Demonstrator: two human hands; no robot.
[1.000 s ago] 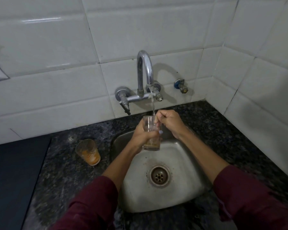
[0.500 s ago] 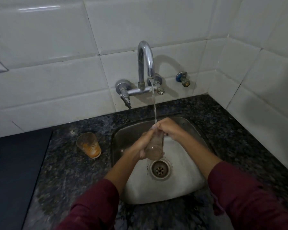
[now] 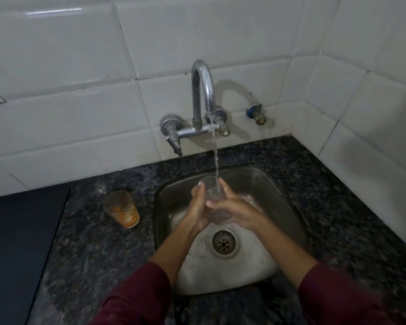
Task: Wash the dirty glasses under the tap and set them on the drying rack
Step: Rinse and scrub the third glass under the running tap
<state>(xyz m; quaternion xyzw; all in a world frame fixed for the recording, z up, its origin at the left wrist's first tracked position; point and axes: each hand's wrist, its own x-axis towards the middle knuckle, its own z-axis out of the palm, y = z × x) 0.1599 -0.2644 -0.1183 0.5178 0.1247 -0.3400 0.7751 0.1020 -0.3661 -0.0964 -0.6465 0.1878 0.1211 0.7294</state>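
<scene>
A clear glass (image 3: 215,200) is held over the steel sink (image 3: 288,207), tilted with its mouth up toward the wall. My left hand (image 3: 198,207) grips its left side and my right hand (image 3: 237,209) wraps round its right side and base. Water runs from the chrome tap (image 3: 203,90) straight into the glass's mouth. A second glass (image 3: 122,208), smeared with orange residue, stands upright on the dark granite counter (image 3: 92,254) left of the sink. No drying rack is in view.
The drain (image 3: 224,242) lies just below the hands. A dark flat slab (image 3: 14,242) covers the counter at far left. White tiled walls close in behind and on the right, with a small valve (image 3: 257,113) right of the tap.
The glass went from upright under the tap, down into the basin, and now is tilted with its mouth under the stream. The brown residue at its bottom is gone. Both hands stayed on it.
</scene>
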